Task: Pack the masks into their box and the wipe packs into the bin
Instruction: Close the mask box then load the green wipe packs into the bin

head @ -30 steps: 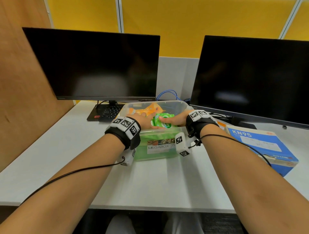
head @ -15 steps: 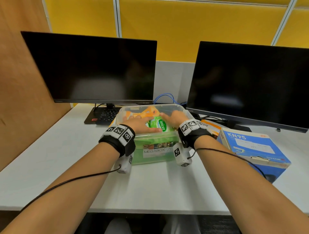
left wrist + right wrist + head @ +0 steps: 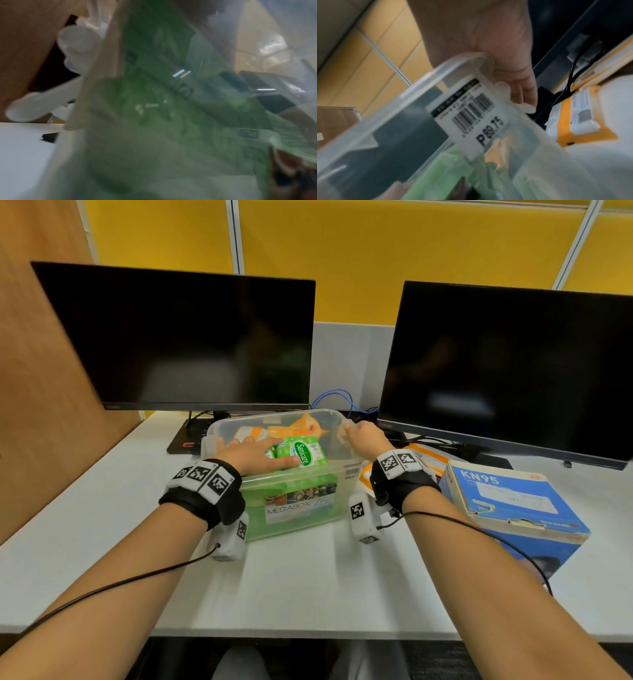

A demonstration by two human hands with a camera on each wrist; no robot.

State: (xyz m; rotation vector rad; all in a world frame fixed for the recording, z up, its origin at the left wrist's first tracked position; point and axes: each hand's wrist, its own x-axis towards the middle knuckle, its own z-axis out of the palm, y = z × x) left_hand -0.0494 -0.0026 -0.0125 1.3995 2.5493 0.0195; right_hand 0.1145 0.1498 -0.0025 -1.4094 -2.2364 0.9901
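Seemingly most of the packing is done: green and orange wipe packs fill the clear bin (image 3: 301, 491) on the worktop (image 3: 308, 577), while one orange pack (image 3: 424, 455) waits outside, between the bin and the closed KN95 box (image 3: 507, 508). Flat-fingered, the left hand (image 3: 255, 455) presses the top green wipe pack (image 3: 301, 451) down. Farther back, the right hand (image 3: 364, 438) rests on the bin's far right rim, its finger posture unclear.

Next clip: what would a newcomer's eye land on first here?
Both hands meet at the clear bin at the desk's centre: the left hand lies flat on a bright green wipe pack inside, and the right hand is at the bin's right rim. A blue KN95 box sits to the right.
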